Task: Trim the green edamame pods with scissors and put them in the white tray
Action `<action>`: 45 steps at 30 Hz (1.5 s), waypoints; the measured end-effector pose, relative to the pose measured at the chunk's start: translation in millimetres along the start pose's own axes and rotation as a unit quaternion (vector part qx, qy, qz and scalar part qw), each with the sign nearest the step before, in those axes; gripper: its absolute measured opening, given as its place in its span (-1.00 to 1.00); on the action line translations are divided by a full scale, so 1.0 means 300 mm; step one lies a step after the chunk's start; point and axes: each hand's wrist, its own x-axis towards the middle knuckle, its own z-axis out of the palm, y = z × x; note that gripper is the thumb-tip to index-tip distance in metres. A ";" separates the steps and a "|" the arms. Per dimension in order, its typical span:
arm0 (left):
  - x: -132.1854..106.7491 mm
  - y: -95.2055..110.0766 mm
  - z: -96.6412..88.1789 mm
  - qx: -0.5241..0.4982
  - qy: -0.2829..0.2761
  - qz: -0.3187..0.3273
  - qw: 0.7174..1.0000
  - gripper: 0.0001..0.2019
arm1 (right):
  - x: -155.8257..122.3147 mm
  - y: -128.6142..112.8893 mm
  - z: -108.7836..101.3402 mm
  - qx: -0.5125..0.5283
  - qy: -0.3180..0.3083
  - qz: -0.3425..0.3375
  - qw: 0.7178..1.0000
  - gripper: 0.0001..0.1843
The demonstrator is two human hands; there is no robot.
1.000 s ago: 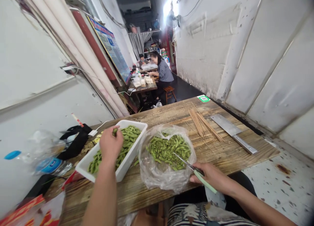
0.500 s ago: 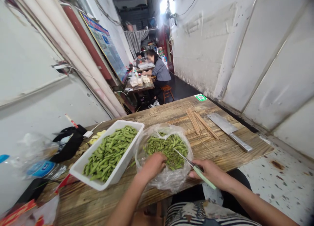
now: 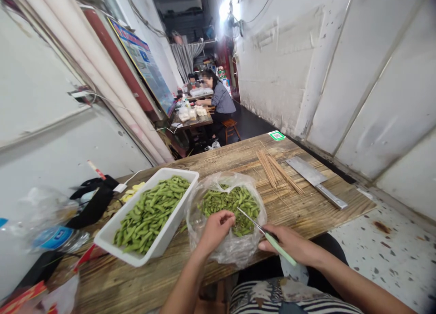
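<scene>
My right hand (image 3: 289,242) grips a pair of scissors (image 3: 279,247) with pale green handles. Their blades point left and away, over a clear plastic bag (image 3: 197,191) of green soybean pods (image 3: 250,202). Over the near left part of this bag, my left hand (image 3: 218,227) is closed, thumb and fingers curled together close to the blade tips. Whatever it may hold is hidden. Left of the bag, a white plastic tub (image 3: 170,234) holds more green pods (image 3: 153,214).
Thin wooden skewers (image 3: 275,171) lie right of the bag, beside a cleaver (image 3: 315,175). A water bottle (image 3: 56,236) and crumpled plastic crowd the left side of the wooden table (image 3: 136,286). Farther back, a person (image 3: 223,96) sits at another table, with someone else behind.
My left hand has risen slightly out of the pods, its fingers turning toward the scissor tips. The scissors stay in my right hand. The whole view has shifted a little.
</scene>
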 end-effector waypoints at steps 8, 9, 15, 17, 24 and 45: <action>-0.010 0.021 0.016 -0.147 -0.018 -0.064 0.987 -0.76 | 0.012 0.010 0.007 0.026 0.001 0.005 1.000 -0.59; -0.009 0.023 0.018 -0.169 -0.024 -0.078 0.982 -0.76 | 0.014 0.012 0.010 0.026 0.003 0.005 1.000 -0.59; -0.002 0.051 0.044 -0.326 0.037 -0.120 0.937 -0.64 | 0.025 0.022 0.027 0.038 0.022 0.014 0.999 -0.57; -0.001 0.056 0.054 -0.347 0.063 -0.116 0.928 -0.65 | 0.027 0.020 0.027 0.037 0.029 0.017 0.999 -0.57; -0.008 0.031 0.063 -0.299 0.056 -0.101 0.947 -0.67 | 0.006 -0.004 -0.002 0.048 0.018 -0.009 0.999 -0.58; -0.043 0.056 0.050 -0.146 -0.061 -0.048 0.986 -0.65 | 0.010 -0.028 -0.003 0.038 -0.009 -0.020 0.999 -0.62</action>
